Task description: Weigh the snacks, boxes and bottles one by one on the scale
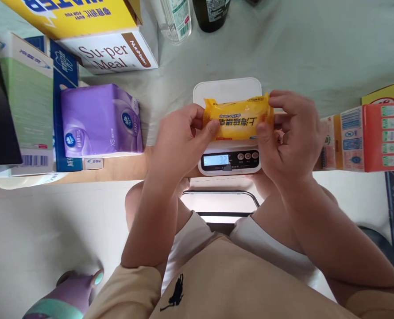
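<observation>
A yellow wrapped bar of soap point(238, 118), printed "Sulfur Soap", lies level across the white digital scale point(226, 86). From where I look, its print is upside down. My left hand point(187, 137) pinches the left end of the wrapper between thumb and fingers. At the other end my right hand point(291, 133) is closed on the wrapper, thumb in front and fingers behind. The scale's lit display point(216, 159) seems to read 32. Whether the soap rests on the scale or hangs just above it, I cannot tell.
Left of the scale sits a purple tissue pack point(100, 120), beside a green-and-white box point(31, 106). Behind stand a "Su-per Meal" box point(113, 51), a clear bottle point(177, 20) and a dark bottle point(212, 13). A red box point(386, 137) is at the right edge.
</observation>
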The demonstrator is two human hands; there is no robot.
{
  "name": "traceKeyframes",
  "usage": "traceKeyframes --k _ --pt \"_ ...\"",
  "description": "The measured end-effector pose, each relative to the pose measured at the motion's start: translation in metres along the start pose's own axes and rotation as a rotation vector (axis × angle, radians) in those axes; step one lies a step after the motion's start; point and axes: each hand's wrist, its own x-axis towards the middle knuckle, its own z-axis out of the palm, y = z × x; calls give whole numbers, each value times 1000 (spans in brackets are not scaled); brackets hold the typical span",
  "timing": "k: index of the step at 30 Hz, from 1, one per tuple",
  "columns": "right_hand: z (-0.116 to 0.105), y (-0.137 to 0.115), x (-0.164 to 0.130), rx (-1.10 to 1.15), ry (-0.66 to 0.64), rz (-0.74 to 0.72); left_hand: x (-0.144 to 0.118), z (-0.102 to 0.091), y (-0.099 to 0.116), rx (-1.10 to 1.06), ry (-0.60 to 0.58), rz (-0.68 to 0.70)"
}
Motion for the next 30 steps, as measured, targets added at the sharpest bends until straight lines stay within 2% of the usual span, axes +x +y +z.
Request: traceKeyframes --k 3,6,9,11,13,18,22,25,28,30 --pt "-5 -7 4 -125 -93 7 3 -1 -1 11 1 -33" --pt "-7 -7 5 -105 -162 14 5 -3 -3 86 52 -9" --pt "-8 -1 6 -92 -175 31 7 -6 -8 138 262 78" --pt "-10 3 7 -84 -134 35 8 -10 -11 60 426 209" --pt "-13 6 7 -67 -80 28 9 -14 -14 -35 496 330" --pt "-15 9 8 -72 27 -78 16 -18 -23 -116 494 444" --pt "-14 9 8 -82 34 -111 15 -16 -23 -81 419 479" --pt "-14 7 8 -72 10 -95 8 -15 -16 -82 323 544" --pt "-15 4 7 -76 -65 -26 0 -15 -9 -98 229 472" --pt "-14 0 6 -61 -133 -29 0 -13 -8 -120 216 444"
